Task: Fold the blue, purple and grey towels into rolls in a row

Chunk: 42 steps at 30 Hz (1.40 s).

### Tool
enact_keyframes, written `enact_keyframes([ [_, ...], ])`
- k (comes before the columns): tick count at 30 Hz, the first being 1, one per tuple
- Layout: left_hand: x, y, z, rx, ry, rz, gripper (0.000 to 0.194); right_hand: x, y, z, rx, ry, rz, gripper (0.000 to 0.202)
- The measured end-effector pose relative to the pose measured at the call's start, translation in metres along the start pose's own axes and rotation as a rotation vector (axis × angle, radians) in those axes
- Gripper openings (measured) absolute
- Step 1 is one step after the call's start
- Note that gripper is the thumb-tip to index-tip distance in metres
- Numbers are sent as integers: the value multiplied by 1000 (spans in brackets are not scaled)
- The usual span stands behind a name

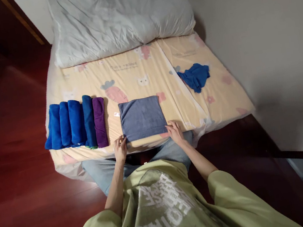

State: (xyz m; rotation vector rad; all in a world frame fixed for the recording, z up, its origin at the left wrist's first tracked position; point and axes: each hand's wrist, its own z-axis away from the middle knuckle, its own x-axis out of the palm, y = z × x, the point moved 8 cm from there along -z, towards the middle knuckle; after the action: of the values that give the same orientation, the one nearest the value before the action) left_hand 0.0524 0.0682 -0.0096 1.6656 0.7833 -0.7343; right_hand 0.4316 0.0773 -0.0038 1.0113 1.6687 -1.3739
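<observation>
The bed (144, 71), with its pale yellow sheet printed with carrots and cats, filled the middle of the view, and everything else is placed against it. A dark red wooden floor (14, 153) ran along the bed's left side and under its near edge, and a plain white wall (266, 30) rose along its right side. At the far end of the bed lay a large white pillow (119, 13), rumpled and spanning most of the width. At the near edge of the bed, about midway across, a grey-blue towel (142, 117) lay flat, folded into a neat rectangle. On the left part of the bed, near the same edge, five rolled towels (75, 123) sat side by side touching one another, four blue and the rightmost purple, a little apart from the grey-blue towel. On the right part of the bed, farther from the near edge, a crumpled blue cloth (195, 76) lay by itself, well apart from the rest. The left hand (120, 149) rested at the near left corner of the grey-blue towel, fingers loosely spread and touching its edge. The right hand (175, 132) rested at the near right corner, fingers lying on the fabric; neither hand clearly gripped the towel.
</observation>
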Motion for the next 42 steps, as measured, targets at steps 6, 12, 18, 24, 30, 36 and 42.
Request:
enact_keyframes([
  [6, 7, 11, 5, 53, -111, -133, 53, 6, -11, 17, -113, -154, 176, 54],
  [12, 12, 18, -8, 63, -96, -215, 56, 6, -17, 4, -99, -157, 196, 51],
  [18, 10, 24, -27, 23, -136, -208, 46, 8, -17, -10, -97, -173, 226, 52],
  [24, 1, 21, -22, 146, -214, -317, 39, 3, -13, 3, -111, -207, 217, 42],
  [30, 1, 14, 10, 205, -296, -399, 39, -5, -11, 37, -124, -96, 29, 42],
  [36, -1, 16, 12, 179, -232, -336, 44, -1, -2, 34, -47, -83, -145, 45],
  [42, -2, 14, 15, 234, -214, -264, 44, 2, 11, 30, 2, -104, -270, 42],
])
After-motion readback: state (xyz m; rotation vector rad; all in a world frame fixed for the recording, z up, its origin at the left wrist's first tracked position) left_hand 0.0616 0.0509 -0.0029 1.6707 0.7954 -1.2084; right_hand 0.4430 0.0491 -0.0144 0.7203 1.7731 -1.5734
